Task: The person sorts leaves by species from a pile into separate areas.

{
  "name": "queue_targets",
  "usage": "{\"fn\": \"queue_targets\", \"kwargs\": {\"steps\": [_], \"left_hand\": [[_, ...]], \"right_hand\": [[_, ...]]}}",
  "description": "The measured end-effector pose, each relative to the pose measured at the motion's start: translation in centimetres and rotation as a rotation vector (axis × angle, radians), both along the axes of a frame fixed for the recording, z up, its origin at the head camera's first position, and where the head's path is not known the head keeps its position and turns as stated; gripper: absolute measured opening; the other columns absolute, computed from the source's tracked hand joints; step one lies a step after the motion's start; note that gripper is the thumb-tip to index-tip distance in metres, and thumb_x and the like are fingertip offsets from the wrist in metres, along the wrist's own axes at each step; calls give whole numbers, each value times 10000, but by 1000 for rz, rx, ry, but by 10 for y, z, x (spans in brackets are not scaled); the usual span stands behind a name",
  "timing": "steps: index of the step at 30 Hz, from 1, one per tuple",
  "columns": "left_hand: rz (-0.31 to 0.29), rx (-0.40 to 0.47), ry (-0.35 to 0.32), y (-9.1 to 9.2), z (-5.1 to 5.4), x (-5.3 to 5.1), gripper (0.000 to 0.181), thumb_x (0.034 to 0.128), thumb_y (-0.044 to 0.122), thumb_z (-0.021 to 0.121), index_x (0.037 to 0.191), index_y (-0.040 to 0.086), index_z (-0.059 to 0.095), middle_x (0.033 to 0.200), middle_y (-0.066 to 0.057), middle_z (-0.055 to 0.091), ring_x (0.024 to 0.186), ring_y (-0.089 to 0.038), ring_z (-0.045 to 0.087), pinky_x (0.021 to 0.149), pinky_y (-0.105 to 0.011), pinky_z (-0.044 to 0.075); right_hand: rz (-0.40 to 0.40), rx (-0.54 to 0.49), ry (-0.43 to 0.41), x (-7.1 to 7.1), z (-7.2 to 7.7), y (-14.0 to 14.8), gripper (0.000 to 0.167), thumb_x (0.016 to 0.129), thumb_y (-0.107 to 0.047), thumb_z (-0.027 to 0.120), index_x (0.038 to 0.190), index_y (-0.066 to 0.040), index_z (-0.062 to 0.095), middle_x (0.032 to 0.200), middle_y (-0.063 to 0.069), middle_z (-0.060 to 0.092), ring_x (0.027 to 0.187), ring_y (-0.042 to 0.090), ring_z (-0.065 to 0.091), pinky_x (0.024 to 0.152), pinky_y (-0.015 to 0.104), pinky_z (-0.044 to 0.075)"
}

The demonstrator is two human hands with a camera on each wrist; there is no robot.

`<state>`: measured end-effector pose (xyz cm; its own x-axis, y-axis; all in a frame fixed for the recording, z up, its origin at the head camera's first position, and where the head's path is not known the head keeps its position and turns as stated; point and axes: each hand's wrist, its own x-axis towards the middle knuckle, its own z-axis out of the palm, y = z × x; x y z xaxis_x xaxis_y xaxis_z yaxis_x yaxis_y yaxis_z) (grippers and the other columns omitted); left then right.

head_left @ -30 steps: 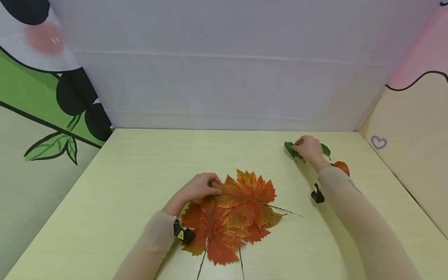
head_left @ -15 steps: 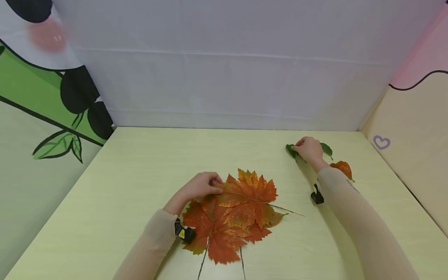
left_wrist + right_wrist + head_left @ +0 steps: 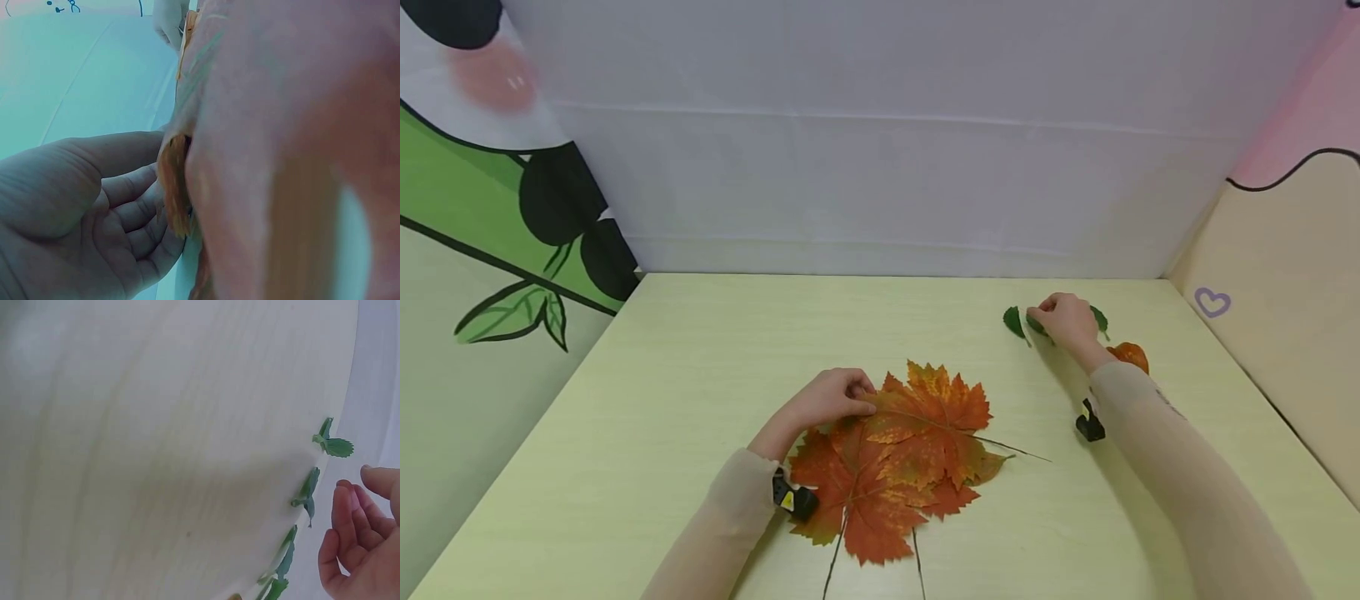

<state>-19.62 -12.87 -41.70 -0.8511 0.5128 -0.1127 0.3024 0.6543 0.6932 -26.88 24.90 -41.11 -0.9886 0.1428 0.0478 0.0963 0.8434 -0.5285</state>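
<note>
- left hand (image 3: 826,400) of mine pinches the upper-left edge of the upper maple leaf (image 3: 932,414) between thumb and fingers.
- that leaf, orange with yellow flecks, overlaps the lower maple leaf (image 3: 883,521), and its thin stem points off to the right; both are near the middle of the pale surface (image 3: 700,358).
- right hand (image 3: 1066,321), at the far right, has its fingers loosely bent and the thumb apart from them, grasping nothing in the right wrist view.
- just beside its fingertips i see the left green leaf (image 3: 1013,321) and the middle green leaf (image 3: 1036,322).
- the right green leaf (image 3: 1100,318) shows past my knuckles.
- nearer me, my right sleeve (image 3: 1157,442) partly hides the small orange leaf (image 3: 1131,355).
</note>
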Motion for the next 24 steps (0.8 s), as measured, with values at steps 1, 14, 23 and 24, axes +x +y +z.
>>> {"fn": "queue_targets", "kwargs": {"steps": [1, 14, 23, 24], "left_hand": [[4, -1, 0, 1, 0, -1, 175, 823, 190, 670, 952, 85, 616, 818, -4, 611, 713, -103, 547, 645, -263, 448], [29, -11, 7, 8, -3, -10, 176, 824, 189, 669, 955, 83, 617, 801, -2, 602, 697, -105, 538, 637, -262, 445], [41, -2, -13, 7, -1, -9, 167, 828, 196, 665, 949, 93, 615, 808, -1, 606, 709, -111, 547, 644, -267, 450], [42, -3, -12, 7, -1, -9, 168, 827, 197, 665, 949, 93, 615, 807, 0, 606, 708, -112, 547, 644, -267, 451]], "right_hand": [[11, 7, 6, -1, 1, 1, 347, 896, -361, 532, 996, -38, 613, 939, 148, 629, 674, 213, 570, 553, 305, 425], [256, 87, 99, 17, 14, 4, 262, 899, -279, 548, 974, -42, 630, 904, 125, 648, 737, 237, 578, 625, 355, 445], [376, 110, 170, 52, 20, -12, 141, 872, -239, 593, 878, -109, 649, 803, 21, 662, 642, 134, 571, 525, 267, 413], [393, 112, 177, 56, 20, -15, 130, 869, -232, 598, 873, -112, 650, 792, 11, 660, 631, 122, 563, 534, 265, 412]]}}
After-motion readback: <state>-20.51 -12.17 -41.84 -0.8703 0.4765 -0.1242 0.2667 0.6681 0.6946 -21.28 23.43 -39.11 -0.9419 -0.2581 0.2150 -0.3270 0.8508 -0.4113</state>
